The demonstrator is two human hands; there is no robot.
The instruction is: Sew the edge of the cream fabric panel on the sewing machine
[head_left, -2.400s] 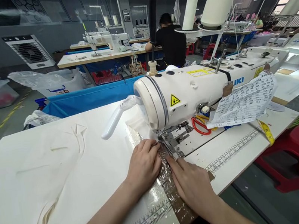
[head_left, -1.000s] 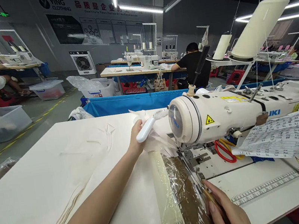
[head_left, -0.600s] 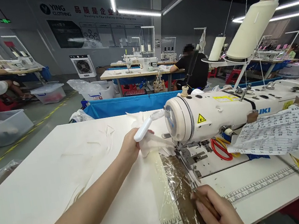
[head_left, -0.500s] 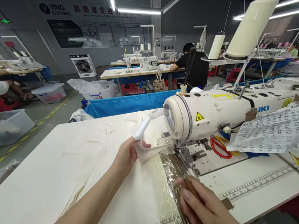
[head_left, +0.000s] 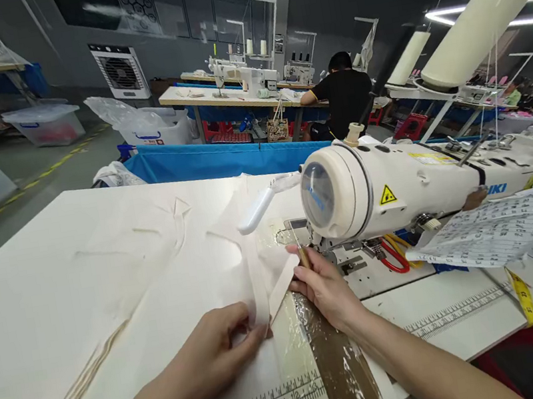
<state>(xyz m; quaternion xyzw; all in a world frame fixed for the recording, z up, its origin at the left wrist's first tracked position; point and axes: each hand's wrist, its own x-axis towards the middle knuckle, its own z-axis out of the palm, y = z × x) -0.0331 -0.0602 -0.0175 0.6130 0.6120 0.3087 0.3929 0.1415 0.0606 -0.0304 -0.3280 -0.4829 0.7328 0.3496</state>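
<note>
The left hand point(head_left: 214, 353) pinches the folded edge of the cream fabric point(head_left: 258, 275) flat on the table point(head_left: 467, 316), just in front of the sewing machine point(head_left: 396, 189) — likely to keep the fold from springing open. The right hand point(head_left: 323, 285) is closed around a thin wooden-handled tool point(head_left: 302, 256), its tip at the fabric by the machine's needle end — seemingly to guide the edge.

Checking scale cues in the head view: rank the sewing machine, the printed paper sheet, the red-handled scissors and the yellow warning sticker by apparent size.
1. sewing machine
2. printed paper sheet
3. red-handled scissors, partly hidden under the machine, so unsure
4. yellow warning sticker
</note>
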